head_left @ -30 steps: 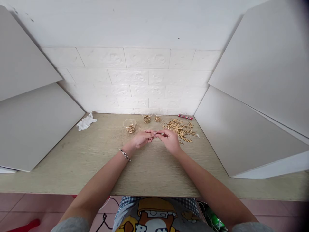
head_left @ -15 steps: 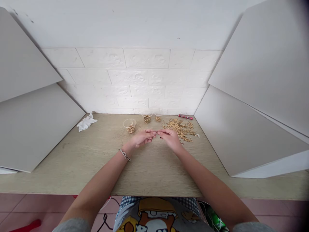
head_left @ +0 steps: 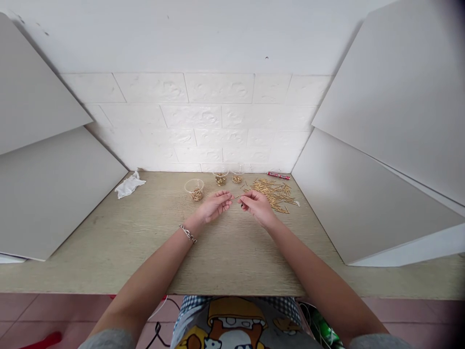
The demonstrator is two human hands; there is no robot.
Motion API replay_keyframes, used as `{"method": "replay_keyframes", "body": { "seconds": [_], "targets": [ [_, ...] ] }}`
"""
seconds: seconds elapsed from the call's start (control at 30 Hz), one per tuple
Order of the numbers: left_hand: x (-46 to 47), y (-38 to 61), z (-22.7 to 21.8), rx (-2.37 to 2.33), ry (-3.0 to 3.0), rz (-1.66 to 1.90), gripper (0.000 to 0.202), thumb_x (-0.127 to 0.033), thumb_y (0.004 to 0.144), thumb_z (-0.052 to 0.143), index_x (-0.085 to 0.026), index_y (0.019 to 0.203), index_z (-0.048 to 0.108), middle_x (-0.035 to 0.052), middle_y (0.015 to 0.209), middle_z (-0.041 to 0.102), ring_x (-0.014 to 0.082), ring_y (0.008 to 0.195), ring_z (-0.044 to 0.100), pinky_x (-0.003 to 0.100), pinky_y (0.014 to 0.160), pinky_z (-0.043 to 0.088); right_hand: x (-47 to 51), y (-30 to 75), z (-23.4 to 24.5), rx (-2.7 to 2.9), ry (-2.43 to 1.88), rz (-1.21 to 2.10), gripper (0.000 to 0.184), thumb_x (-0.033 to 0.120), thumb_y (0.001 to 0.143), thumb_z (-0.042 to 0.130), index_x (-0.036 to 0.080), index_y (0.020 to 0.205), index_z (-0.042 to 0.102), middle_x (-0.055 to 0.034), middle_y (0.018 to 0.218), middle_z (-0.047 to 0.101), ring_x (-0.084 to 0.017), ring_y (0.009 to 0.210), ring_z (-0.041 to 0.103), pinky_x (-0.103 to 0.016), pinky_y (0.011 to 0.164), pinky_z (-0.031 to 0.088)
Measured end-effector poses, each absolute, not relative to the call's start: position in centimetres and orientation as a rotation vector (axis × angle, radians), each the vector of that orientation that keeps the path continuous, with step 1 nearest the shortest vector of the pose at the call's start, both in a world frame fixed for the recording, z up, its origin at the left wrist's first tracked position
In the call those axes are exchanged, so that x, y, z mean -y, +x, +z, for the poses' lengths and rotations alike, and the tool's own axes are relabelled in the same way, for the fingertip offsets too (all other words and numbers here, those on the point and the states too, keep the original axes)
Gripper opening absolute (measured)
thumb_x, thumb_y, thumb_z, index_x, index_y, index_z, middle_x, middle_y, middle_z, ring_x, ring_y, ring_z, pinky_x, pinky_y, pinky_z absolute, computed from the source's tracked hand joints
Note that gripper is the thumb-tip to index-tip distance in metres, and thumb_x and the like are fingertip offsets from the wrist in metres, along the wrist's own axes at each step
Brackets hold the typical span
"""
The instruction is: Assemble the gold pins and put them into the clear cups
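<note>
My left hand (head_left: 217, 205) is closed in a pinch over the middle of the table; what its fingertips hold, if anything, is too small to make out. Facing it, my right hand (head_left: 258, 207) pinches a thin gold-coloured stick (head_left: 237, 197), whose end points toward the left fingertips. A narrow gap separates the two hands. Just behind my right hand lies a loose pile of thin gold sticks (head_left: 273, 191). A clear plastic cup (head_left: 195, 187) with small gold pieces (head_left: 196, 195) in it stands beyond my left hand.
Two more clear cups, a left one (head_left: 220, 178) and a right one (head_left: 237, 175), hold gold pieces near the white brick-pattern wall (head_left: 192, 116). A red tube (head_left: 278, 175) lies behind the pile. Crumpled white tissue (head_left: 130, 185) is at the left. Grey panels flank the wooden table (head_left: 232, 261).
My hands were together at the fingertips and have drawn slightly apart. The thin gold stick now shows between them.
</note>
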State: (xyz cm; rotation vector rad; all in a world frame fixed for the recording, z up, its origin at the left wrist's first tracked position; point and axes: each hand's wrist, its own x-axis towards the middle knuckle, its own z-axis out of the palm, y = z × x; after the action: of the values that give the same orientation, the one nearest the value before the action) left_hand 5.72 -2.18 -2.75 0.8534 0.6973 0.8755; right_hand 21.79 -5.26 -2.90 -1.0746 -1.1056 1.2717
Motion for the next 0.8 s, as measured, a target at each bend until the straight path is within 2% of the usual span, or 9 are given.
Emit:
{"method": "replay_keyframes", "body": {
  "seconds": [0.2,0.33,0.43,0.53,0.67,0.8],
  "targets": [
    [2.51,5.95,-2.37,-0.647,0.795,0.887,0.015,-0.012,0.072,0.067,-0.012,0.081,0.056,0.0036,0.078,0.064,0.0076,0.067,0.061,0.018,0.064,0.049,5.57,21.68,-2.76,1.047,-0.996,1.372,0.03,0.036,0.056,0.072,0.018,0.071,0.053,-0.003,0.071,0.067,-0.012,0.058,0.06,-0.031,0.062,0.052],
    [2.66,6.12,-2.38,-0.663,0.806,0.9,0.021,-0.014,0.068,0.071,-0.013,0.081,0.055,-0.0016,0.069,0.061,0.0043,0.059,0.057,0.015,0.057,0.045,5.45,21.86,-2.98,1.107,-1.027,1.342,0.031,0.04,0.057,0.072,0.017,0.072,0.058,-0.0035,0.072,0.067,-0.012,0.057,0.059,-0.028,0.058,0.05],
    [2.56,6.09,-2.53,-0.692,0.825,0.901,0.025,-0.018,0.066,0.074,-0.013,0.081,0.055,-0.0048,0.062,0.056,0.0022,0.052,0.052,0.013,0.051,0.041,5.3,22.05,-3.14,1.162,-1.086,1.255,0.03,0.042,0.059,0.07,0.016,0.072,0.063,-0.0034,0.07,0.066,-0.01,0.053,0.055,-0.025,0.052,0.046],
    [2.48,6.05,-2.63,-0.707,0.832,0.887,0.027,-0.019,0.064,0.075,-0.012,0.081,0.055,-0.004,0.064,0.057,0.0026,0.053,0.052,0.014,0.052,0.041,5.27,22.12,-3.17,1.168,-1.126,1.188,0.029,0.042,0.061,0.068,0.015,0.073,0.065,-0.0033,0.069,0.065,-0.01,0.052,0.053,-0.024,0.051,0.044],
    [2.52,6.06,-2.69,-0.696,0.838,0.843,0.026,-0.017,0.064,0.074,-0.012,0.081,0.055,-0.0034,0.063,0.057,0.0033,0.053,0.053,0.016,0.054,0.042,5.57,21.93,-3.16,1.21,-1.162,1.067,0.027,0.041,0.066,0.063,0.015,0.074,0.066,-0.0033,0.067,0.065,-0.012,0.057,0.054,-0.025,0.054,0.044],
    [2.67,6.06,-2.79,-0.649,0.804,0.811,0.023,-0.016,0.066,0.074,-0.012,0.081,0.057,0.0,0.071,0.062,0.0038,0.056,0.055,0.016,0.056,0.043,6.15,21.63,-3.23,1.307,-1.143,0.761,0.023,0.038,0.073,0.059,0.017,0.076,0.067,-0.0032,0.069,0.066,-0.015,0.064,0.056,-0.027,0.062,0.045]
  ]
}}
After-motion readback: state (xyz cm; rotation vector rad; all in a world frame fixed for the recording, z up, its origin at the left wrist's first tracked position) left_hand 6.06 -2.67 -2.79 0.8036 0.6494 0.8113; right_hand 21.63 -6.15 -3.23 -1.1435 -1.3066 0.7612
